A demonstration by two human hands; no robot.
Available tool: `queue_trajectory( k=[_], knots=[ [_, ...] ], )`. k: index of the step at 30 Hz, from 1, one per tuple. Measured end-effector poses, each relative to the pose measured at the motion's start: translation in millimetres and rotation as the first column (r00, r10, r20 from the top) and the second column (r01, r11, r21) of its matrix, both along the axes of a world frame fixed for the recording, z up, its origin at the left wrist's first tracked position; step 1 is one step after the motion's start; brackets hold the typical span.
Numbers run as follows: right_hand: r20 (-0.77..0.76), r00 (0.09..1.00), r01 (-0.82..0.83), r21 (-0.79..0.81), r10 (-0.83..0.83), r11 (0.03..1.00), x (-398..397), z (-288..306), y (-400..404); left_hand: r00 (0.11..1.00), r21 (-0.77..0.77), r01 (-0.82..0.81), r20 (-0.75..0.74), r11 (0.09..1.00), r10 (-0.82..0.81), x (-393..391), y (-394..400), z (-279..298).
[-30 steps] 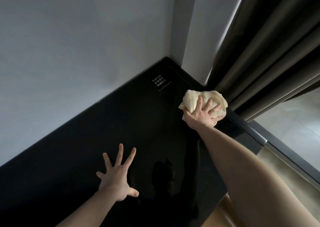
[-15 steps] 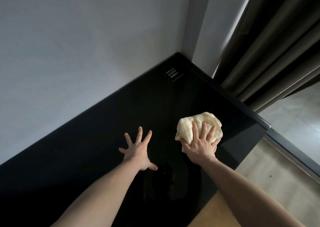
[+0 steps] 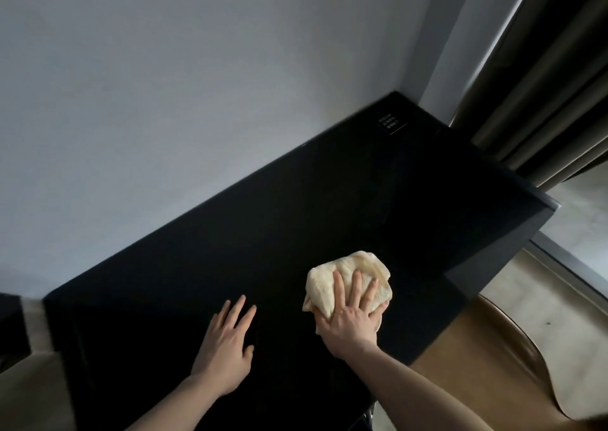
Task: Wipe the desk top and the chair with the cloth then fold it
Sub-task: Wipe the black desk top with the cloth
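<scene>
Right hand pressed the bunched cloth onto the black surface, fingers apparently straight; left hand lay flat, empty.

A plain pale grey wall fills most of the view. At the right hang dark pleated curtains, a thin strip of daylight along their edge. Below them lies a light floor, dim overall.
</scene>
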State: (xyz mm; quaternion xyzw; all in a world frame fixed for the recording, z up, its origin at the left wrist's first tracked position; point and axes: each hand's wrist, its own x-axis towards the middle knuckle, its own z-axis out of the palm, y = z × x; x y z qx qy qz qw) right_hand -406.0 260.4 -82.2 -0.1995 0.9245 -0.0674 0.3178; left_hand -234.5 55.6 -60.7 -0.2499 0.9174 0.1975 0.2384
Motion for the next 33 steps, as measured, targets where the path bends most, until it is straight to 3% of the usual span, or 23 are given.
queue_trajectory(
  k=[4, 7, 10, 15, 18, 22, 24, 29, 33],
  knots=[
    [0.028, 0.980, -0.198, -0.034, 0.199, 0.980, 114, 8, -43, 0.988, -0.033, -0.119, -0.099, 0.992, 0.115, 90, -21, 7],
    [0.046, 0.971, -0.229, -0.093, 0.234, 0.969, 190, -6, -63, 0.974, -0.045, -0.184, -0.143, 0.982, 0.176, 139, -31, 10],
    [0.049, 0.929, -0.360, -0.115, 0.367, 0.926, 220, 7, -74, 0.960, -0.034, -0.230, -0.174, 0.973, 0.220, 166, -27, 13],
    [0.145, 0.960, -0.196, -0.265, 0.240, 0.944, 190, 35, -43, 0.957, 0.031, -0.136, -0.256, 0.990, 0.140, 161, 9, 21],
    [0.027, 0.996, -0.071, -0.317, 0.084, 0.946, 158, 33, 5, 0.963, 0.013, 0.014, -0.269, 1.000, -0.010, 124, 40, 22],
    [-0.030, 0.999, 0.014, -0.171, -0.020, 0.985, 121, 28, 63, 0.989, -0.128, 0.139, 0.060, 0.982, -0.132, 89, 53, 6],
    [-0.017, 1.000, 0.020, -0.134, -0.022, 0.991, 112, 28, 82, 0.981, -0.154, 0.167, 0.121, 0.974, -0.149, 95, 45, 0],
    [0.022, 0.997, -0.078, -0.059, 0.079, 0.995, 100, 25, 100, 0.993, -0.093, -0.052, 0.098, 0.994, 0.061, 139, 15, -1],
    [0.076, 0.983, -0.162, -0.038, 0.165, 0.986, 93, 20, 90, 0.947, -0.179, -0.273, 0.121, 0.945, 0.297, 177, -20, -4]
  ],
)
